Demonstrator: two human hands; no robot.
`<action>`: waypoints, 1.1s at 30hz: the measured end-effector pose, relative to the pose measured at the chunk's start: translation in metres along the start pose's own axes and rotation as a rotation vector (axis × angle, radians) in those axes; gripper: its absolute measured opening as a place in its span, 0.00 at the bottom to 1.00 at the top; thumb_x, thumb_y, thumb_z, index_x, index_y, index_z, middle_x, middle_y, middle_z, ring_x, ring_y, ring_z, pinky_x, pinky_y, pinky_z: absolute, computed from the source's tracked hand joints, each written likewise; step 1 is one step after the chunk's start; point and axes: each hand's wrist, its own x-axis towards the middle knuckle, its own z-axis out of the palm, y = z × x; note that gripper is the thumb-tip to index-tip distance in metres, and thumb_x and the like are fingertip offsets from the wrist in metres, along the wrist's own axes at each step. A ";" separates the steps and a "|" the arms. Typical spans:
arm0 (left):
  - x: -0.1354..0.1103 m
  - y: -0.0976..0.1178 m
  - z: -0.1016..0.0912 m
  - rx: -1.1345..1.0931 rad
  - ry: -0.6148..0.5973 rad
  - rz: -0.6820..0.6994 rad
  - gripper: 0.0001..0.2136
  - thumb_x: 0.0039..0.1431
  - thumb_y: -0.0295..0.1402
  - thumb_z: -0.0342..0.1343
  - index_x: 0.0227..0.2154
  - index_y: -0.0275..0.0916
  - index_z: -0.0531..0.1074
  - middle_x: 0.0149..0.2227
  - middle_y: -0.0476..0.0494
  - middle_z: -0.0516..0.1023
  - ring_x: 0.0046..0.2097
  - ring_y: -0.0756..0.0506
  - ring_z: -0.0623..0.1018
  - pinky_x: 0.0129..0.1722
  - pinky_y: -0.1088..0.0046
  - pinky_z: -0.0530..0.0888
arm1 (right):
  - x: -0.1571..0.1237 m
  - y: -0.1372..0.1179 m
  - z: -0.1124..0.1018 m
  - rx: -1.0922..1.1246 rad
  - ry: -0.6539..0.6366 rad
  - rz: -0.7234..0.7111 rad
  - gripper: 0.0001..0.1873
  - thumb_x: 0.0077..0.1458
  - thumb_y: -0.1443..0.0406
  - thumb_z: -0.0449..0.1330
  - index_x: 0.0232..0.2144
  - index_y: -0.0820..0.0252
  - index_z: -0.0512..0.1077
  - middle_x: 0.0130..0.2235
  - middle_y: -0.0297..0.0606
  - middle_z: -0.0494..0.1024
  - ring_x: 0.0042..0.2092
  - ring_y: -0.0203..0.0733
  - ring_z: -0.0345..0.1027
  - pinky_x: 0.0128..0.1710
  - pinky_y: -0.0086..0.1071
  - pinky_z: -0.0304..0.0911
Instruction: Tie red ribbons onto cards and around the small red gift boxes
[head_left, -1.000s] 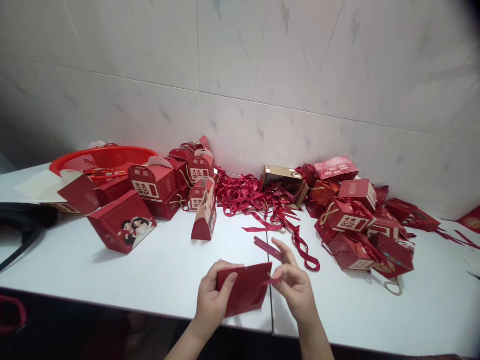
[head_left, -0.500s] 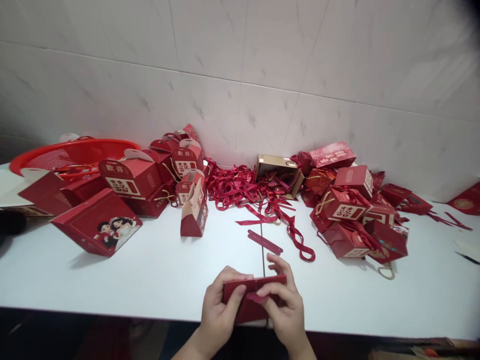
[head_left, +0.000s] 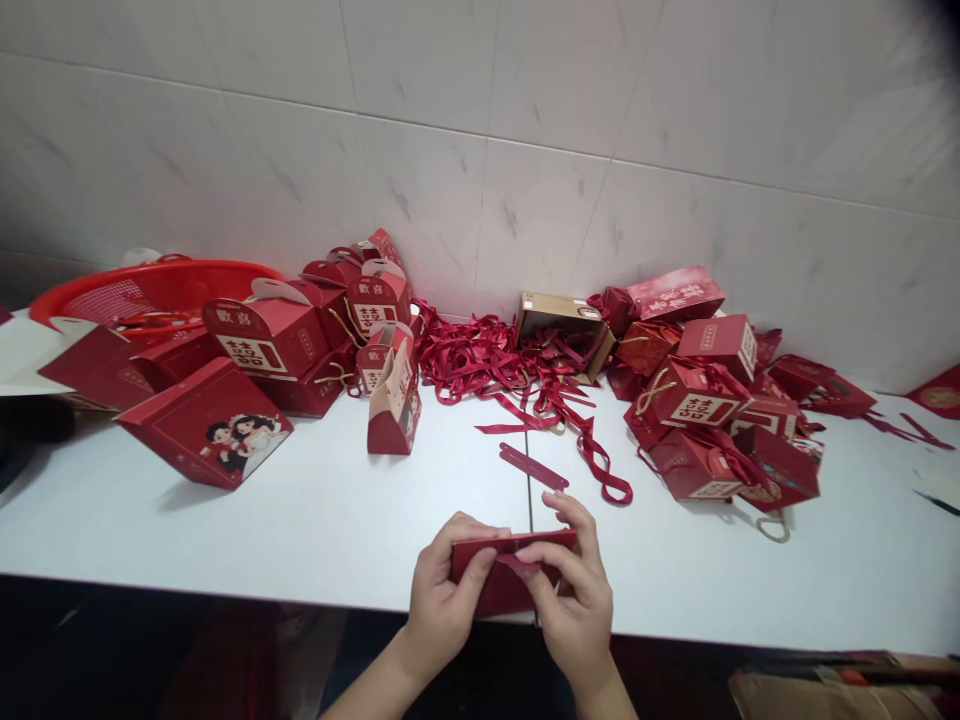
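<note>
At the table's front edge a red gift box (head_left: 504, 598) is held in both hands. My left hand (head_left: 448, 580) grips its left side, thumb on the near face and fingers behind the top edge. With thumb and index finger, my right hand (head_left: 574, 585) pinches a dark red strip (head_left: 517, 564) against the box's upper part. The strip's far end is hidden. My right hand's other fingers are raised behind the box. Just beyond them lie two flat dark red strips (head_left: 534, 466) with small holes near their ends.
A heap of red ribbons (head_left: 469, 355) lies by the wall beside an open cardboard box (head_left: 559, 310). Red gift boxes stand at left (head_left: 206, 420) and are piled at right (head_left: 701, 465). A red plastic basket (head_left: 247, 272) sits at the back left of the white table (head_left: 360, 545).
The view has tilted slightly, so the things on the table sit a little higher. Both hands keep nearly the same hold on the box, and the strip stays pinched.
</note>
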 end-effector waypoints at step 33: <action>0.001 0.066 -0.074 0.428 -0.350 -0.058 0.06 0.63 0.29 0.52 0.30 0.40 0.70 0.31 0.45 0.74 0.33 0.46 0.74 0.34 0.71 0.71 | 0.012 -0.015 -0.008 0.207 0.053 0.040 0.09 0.54 0.72 0.62 0.34 0.56 0.66 0.31 0.35 0.70 0.35 0.40 0.67 0.32 0.34 0.67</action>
